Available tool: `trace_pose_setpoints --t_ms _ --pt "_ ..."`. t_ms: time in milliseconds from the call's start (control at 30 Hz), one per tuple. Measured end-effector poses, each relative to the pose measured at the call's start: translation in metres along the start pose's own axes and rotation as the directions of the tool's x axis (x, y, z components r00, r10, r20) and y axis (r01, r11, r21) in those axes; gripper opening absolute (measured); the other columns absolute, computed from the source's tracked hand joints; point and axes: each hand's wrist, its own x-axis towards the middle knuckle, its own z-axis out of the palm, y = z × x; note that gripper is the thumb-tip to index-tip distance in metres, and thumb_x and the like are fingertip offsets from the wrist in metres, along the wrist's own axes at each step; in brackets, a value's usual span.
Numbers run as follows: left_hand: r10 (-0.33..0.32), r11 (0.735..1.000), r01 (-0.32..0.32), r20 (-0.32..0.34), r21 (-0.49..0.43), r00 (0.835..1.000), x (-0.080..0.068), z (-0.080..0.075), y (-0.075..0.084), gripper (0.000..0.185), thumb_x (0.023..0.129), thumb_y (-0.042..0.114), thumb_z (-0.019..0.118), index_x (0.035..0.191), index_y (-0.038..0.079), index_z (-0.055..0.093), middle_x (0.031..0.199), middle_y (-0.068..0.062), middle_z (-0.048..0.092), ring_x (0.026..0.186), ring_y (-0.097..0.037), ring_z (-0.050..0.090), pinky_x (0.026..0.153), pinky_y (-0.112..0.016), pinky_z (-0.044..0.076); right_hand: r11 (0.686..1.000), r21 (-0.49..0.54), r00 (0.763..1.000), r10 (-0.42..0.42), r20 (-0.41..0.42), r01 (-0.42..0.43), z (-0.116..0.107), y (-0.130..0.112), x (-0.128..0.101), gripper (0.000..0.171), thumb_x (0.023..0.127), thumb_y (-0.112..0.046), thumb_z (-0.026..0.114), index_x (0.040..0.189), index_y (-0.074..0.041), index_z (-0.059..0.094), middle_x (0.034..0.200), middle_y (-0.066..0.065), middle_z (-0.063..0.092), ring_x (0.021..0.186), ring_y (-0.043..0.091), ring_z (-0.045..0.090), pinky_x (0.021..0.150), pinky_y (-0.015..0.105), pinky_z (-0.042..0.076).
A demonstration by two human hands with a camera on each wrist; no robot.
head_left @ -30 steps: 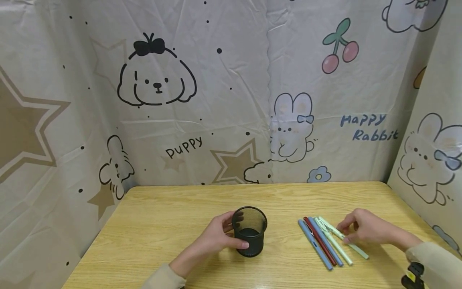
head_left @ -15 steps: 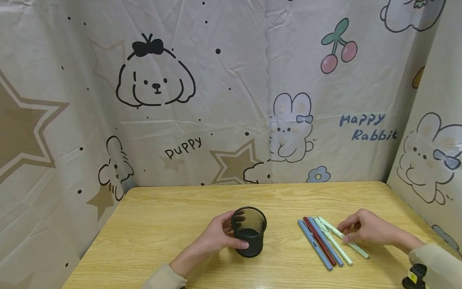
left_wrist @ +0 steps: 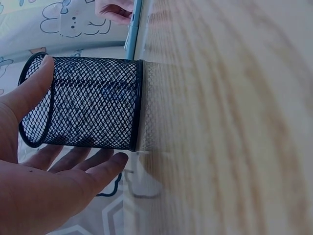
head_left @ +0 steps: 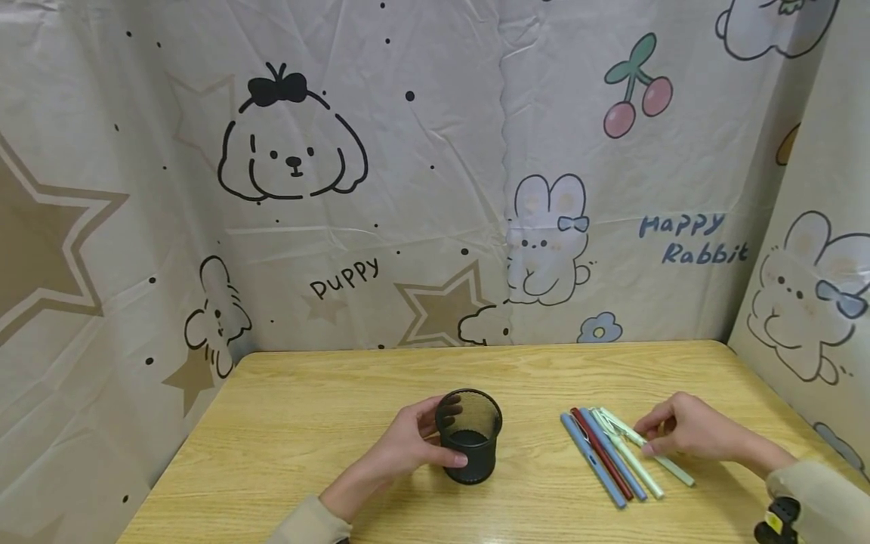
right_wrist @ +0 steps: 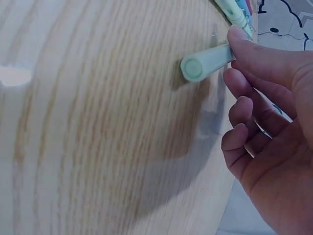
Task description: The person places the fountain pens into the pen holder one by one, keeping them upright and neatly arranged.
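Note:
A black mesh pen cup [head_left: 469, 438] stands upright and empty on the wooden table [head_left: 326, 408]. My left hand [head_left: 424, 442] grips it from the left, thumb on the near side and fingers curled round the far side. In the left wrist view the cup [left_wrist: 88, 103] sits between thumb and fingers [left_wrist: 98, 166]. To the right, several pens [head_left: 605, 453] lie side by side: blue, red, blue and two light green. My right hand [head_left: 647, 440] pinches the rightmost light green pen [head_left: 673, 468], which lies on the table. In the right wrist view the thumb [right_wrist: 259, 54] presses on the pen [right_wrist: 208, 62] near its butt end.
Cartoon-print curtains [head_left: 435, 189] close in the table at the back and on both sides. Bare wood lies between the cup and the pens [head_left: 530, 446]. A black and yellow wrist mount [head_left: 778, 521] shows at the lower right.

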Motion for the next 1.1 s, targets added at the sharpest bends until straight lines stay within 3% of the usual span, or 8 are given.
trace_pose_setpoints --t_ms 267,667,1100 --pt "-0.002 1.0 0.002 0.0 -0.015 1.0 0.0011 0.0002 -0.0007 0.085 0.08 -0.008 0.088 0.155 -0.004 0.047 0.151 -0.024 0.053 0.141 -0.043 0.049 0.116 -0.046 0.041 0.998 -0.029 0.998 0.055 -0.022 -0.055 -0.0006 -0.0001 -0.0015 0.023 0.087 -0.015 0.088 0.104 -0.001 0.082 0.084 -0.005 0.071 0.073 0.004 0.056 0.061 0.023 0.047" --pt "-0.015 1.0 0.015 0.002 -0.015 1.0 0.0021 0.0001 -0.0012 0.085 0.079 -0.007 0.089 0.154 -0.002 0.049 0.151 -0.023 0.054 0.14 -0.042 0.05 0.115 -0.047 0.041 0.999 -0.006 0.999 0.033 -0.015 -0.033 -0.0003 0.0015 -0.0022 0.026 0.086 -0.017 0.089 0.104 -0.001 0.081 0.08 -0.005 0.069 0.072 0.004 0.057 0.06 0.023 0.048" --pt "-0.027 0.999 0.027 -0.001 -0.026 1.0 0.0025 -0.0007 -0.0026 0.082 0.079 -0.005 0.089 0.152 0.002 0.052 0.149 -0.019 0.056 0.14 -0.042 0.051 0.116 -0.048 0.04 0.998 -0.051 0.998 0.045 -0.036 -0.047 0.0016 -0.0029 -0.0027 0.027 0.082 -0.019 0.092 0.101 -0.001 0.082 0.078 -0.006 0.068 0.07 0.005 0.057 0.06 0.024 0.049"
